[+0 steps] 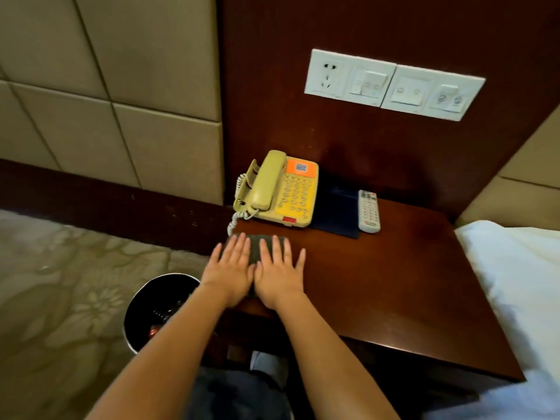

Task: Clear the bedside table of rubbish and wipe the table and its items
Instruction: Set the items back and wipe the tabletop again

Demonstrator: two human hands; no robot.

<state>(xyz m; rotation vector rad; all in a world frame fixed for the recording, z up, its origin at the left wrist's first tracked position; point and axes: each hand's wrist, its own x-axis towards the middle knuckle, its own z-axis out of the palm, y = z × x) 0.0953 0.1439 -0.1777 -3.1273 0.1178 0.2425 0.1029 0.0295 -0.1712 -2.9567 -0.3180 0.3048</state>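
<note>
Left hand and right hand lie flat, fingers straight toward 12 o'clock. Both press the grey cloth at the table's 9 o'clock edge. The cloth's long axis is hidden.

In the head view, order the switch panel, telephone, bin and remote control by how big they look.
1. switch panel
2. telephone and bin, about alike; the left arm hides part of the bin
3. remote control

Bare forearms, bare left hand, bare right hand, dark blue denim-like trousers at the lower edge
</note>
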